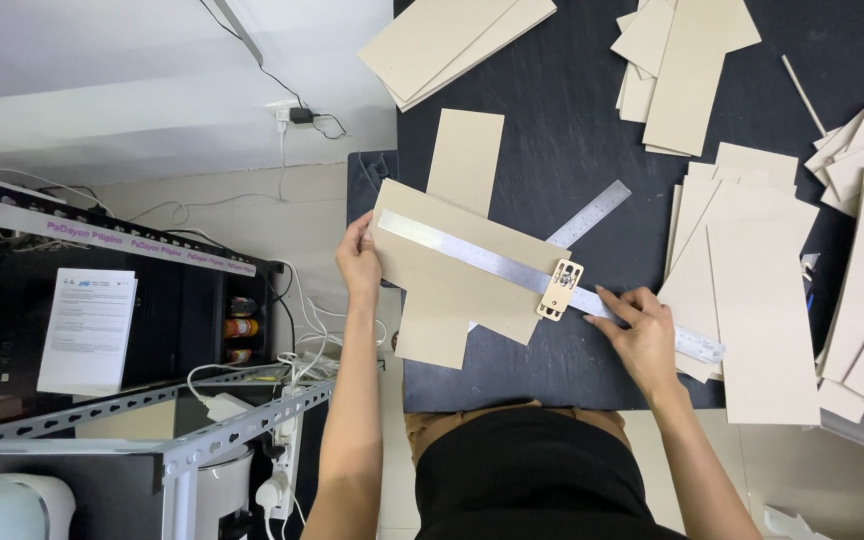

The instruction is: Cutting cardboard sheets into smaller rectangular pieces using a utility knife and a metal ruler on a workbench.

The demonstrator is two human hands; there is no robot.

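Observation:
A beige cardboard sheet [432,275] lies on the dark table [562,130], crossing another beige strip [462,150] beneath it. A long steel ruler [472,255] rests diagonally over the sheet, with a small wooden cut-out piece [560,290] sitting on it. My left hand [359,262] grips the left end of the sheet and ruler. My right hand [637,335] presses fingers down on the ruler's right part, just right of the wooden piece. A second steel ruler [592,212] lies under the first, angled the other way.
Stacks of beige cardboard pieces [752,300] cover the table's right side, with more at the top [687,60] and top left [452,40]. A thin wooden stick [802,95] lies near the top right. Left of the table stand a metal shelf frame [202,440], cables and a power strip.

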